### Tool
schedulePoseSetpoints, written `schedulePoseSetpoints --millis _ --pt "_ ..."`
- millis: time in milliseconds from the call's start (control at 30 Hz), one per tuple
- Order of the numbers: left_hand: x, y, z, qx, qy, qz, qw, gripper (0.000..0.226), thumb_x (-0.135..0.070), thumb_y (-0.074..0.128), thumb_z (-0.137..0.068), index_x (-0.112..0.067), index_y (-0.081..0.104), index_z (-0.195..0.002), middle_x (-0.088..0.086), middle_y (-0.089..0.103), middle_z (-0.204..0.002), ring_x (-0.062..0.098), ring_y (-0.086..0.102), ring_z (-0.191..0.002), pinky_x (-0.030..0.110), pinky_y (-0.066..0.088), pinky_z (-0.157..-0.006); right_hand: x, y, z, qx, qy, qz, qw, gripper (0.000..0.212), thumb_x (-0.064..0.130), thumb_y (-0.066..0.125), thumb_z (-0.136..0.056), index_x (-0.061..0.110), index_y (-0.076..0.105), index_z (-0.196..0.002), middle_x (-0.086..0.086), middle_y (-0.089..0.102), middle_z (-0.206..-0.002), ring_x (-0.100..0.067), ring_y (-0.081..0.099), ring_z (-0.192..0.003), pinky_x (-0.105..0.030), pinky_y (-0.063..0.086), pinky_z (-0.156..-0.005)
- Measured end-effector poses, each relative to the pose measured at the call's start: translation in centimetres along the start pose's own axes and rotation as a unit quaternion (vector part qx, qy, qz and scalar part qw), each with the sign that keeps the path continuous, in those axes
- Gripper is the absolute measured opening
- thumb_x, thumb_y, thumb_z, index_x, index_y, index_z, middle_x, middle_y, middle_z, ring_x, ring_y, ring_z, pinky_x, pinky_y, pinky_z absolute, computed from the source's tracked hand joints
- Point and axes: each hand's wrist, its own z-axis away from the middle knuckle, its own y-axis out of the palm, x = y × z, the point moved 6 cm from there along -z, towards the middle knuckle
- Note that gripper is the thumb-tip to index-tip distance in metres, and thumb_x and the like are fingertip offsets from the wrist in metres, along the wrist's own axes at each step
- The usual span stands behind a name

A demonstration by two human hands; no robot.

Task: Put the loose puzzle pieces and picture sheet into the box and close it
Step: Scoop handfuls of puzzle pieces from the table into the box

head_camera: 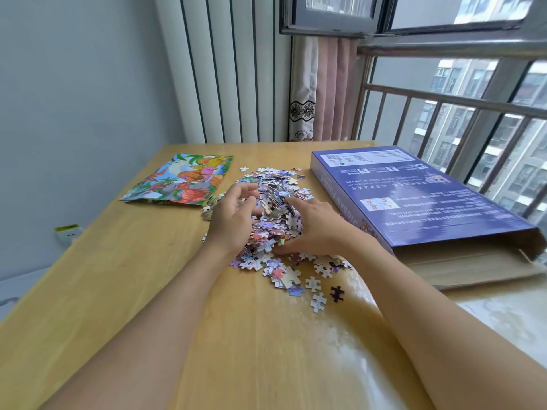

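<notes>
Nearest the camera, two bare forearms reach out over a pale wooden table (124,279). A few stray jigsaw pieces (318,301) lie just in front of the hands, one of them dark (337,293). Beyond these sits the main heap of loose puzzle pieces (273,214), and both hands cup it from either side: the left hand (233,220) has its palm turned inward and its fingers curved against the heap's left flank, while the right hand (315,229) presses in from the right with fingers curled into and under the pieces. More pieces spread flat on the table past the heap. To the right, just beside the pieces, lies the blue puzzle box (420,199), printed back upward, its near end open with a brown cardboard flap (479,270) folded out flat. To the far left lies the colourful dinosaur picture sheet (180,180), apart from the heap. Behind the table stand a ribbed white radiator, a pink curtain and a railed window
</notes>
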Motion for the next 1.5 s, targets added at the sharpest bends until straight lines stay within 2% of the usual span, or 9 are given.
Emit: schedulePoseSetpoints --millis 167,333,433,533,633,767,933,1200,1500 --pt "-0.2 -0.3 -0.1 -0.016 0.009 0.002 1.0 0.021 -0.017 0.047 -0.102 -0.026 0.062 -0.112 -0.007 0.062 -0.114 0.011 0.069 -0.097 0.024 0.049 -0.072 0.8 -0.9 0.3 -0.077 -0.022 -0.026 0.996 0.075 0.041 0.081 -0.069 0.025 0.052 -0.136 -0.006 0.057 -0.118 -0.027 0.054 -0.11 -0.04 0.049 -0.092" --pt "-0.2 -1.4 -0.4 -0.064 0.007 -0.021 0.998 0.016 -0.026 0.05 -0.096 -0.034 0.064 -0.1 -0.011 0.066 -0.102 0.017 0.067 -0.095 0.04 0.056 -0.08 1.2 -1.0 0.8 -0.111 -0.034 -0.042 0.992 0.056 0.031 0.079 -0.074 0.023 0.059 -0.125 -0.005 0.057 -0.113 -0.025 0.055 -0.103 -0.041 0.05 -0.087" --pt "0.0 -1.6 -0.4 -0.073 -0.001 -0.064 0.995 0.014 -0.024 0.053 -0.097 -0.024 0.067 -0.1 -0.009 0.066 -0.092 0.013 0.063 -0.085 0.03 0.05 -0.073 1.1 -1.4 1.0 -0.136 -0.037 -0.04 0.989 0.057 0.034 0.081 -0.076 0.02 0.058 -0.127 -0.002 0.057 -0.108 -0.024 0.055 -0.104 -0.036 0.048 -0.082" --pt "0.1 -0.9 -0.2 -0.032 -0.007 -0.105 0.994 0.02 -0.025 0.053 -0.099 -0.016 0.071 -0.096 0.0 0.066 -0.074 0.012 0.055 -0.068 0.023 0.042 -0.062 0.6 -1.2 0.8 -0.13 -0.025 -0.046 0.99 0.08 0.04 0.082 -0.075 0.017 0.047 -0.143 -0.006 0.055 -0.132 -0.026 0.051 -0.122 -0.038 0.046 -0.097" --pt "0.0 -0.6 -0.1 -0.013 -0.008 -0.107 0.994 0.024 -0.025 0.052 -0.1 -0.011 0.072 -0.097 0.012 0.07 -0.09 0.015 0.055 -0.077 0.017 0.038 -0.061 0.2 -0.5 0.5 -0.095 0.005 -0.037 0.995 0.1 0.051 0.08 -0.071 0.015 0.032 -0.151 -0.011 0.047 -0.142 -0.032 0.046 -0.13 -0.044 0.043 -0.107" --pt "-0.3 -0.1 -0.1 0.01 -0.014 -0.058 0.998 0.021 -0.023 0.05 -0.102 -0.017 0.07 -0.1 -0.001 0.074 -0.089 0.024 0.055 -0.078 0.01 0.038 -0.054 0.5 -0.8 0.2 -0.094 0.003 -0.02 0.995 0.075 0.051 0.08 -0.071 0.007 0.057 -0.127 -0.012 0.064 -0.119 -0.031 0.056 -0.112 -0.045 0.049 -0.094" --pt "0.0 -1.3 -0.4 -0.058 -0.024 -0.035 0.997 0.025 -0.024 0.049 -0.101 -0.013 0.07 -0.094 0.001 0.071 -0.091 0.018 0.063 -0.082 0.032 0.05 -0.072 0.9 -1.3 0.5 -0.114 -0.027 -0.013 0.993 0.07 0.044 0.082 -0.076 0.016 0.055 -0.135 -0.005 0.063 -0.124 -0.026 0.058 -0.11 -0.038 0.052 -0.086" --pt "0.3 -1.7 -0.7 -0.066 -0.034 -0.005 0.997 0.022 -0.02 0.049 -0.101 -0.015 0.068 -0.09 -0.001 0.068 -0.086 0.016 0.065 -0.082 0.025 0.052 -0.074 1.1 -0.4 -0.1 -0.092 -0.024 0.032 0.995 0.083 0.059 0.078 -0.073 0.019 0.043 -0.137 -0.003 0.06 -0.111 -0.03 0.054 -0.108 -0.039 0.047 -0.078" --pt "0.2 -1.6 -0.7 -0.062 -0.026 -0.005 0.998 0.024 -0.021 0.05 -0.101 -0.021 0.067 -0.084 -0.001 0.069 -0.086 0.017 0.066 -0.084 0.042 0.054 -0.089 1.7 -1.1 -0.4 -0.138 -0.027 0.075 0.987 0.052 0.038 0.075 -0.081 0.013 0.057 -0.122 -0.006 0.064 -0.09 -0.029 0.061 -0.081 -0.041 0.057 -0.069"
